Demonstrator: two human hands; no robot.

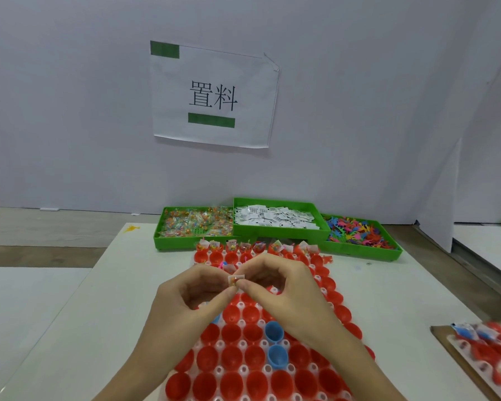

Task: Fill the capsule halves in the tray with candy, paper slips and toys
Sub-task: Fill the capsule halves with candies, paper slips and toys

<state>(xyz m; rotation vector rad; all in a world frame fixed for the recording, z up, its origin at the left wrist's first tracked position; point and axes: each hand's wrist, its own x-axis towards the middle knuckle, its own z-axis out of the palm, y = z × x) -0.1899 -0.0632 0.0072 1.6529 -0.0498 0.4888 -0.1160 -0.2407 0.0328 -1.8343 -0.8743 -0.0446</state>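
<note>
A white tray (245, 344) full of red capsule halves (232, 357), with two blue ones (274, 332) among them, lies in front of me. The far row of halves (258, 246) holds candy packets and paper slips. Above the tray's middle, my left hand (185, 296) and my right hand (275, 280) meet fingertip to fingertip. Together they pinch a small clear candy packet with a paper slip (236, 279). Behind the tray stand three green bins: candy packets (195, 224), white paper slips (275, 218) and colourful plastic toys (356, 231).
A second tray of filled capsules (492, 351) lies on a brown board at the right edge. A white wall with a paper sign (213, 95) rises behind the bins. A yellow scrap (131, 228) lies on the table at the far left.
</note>
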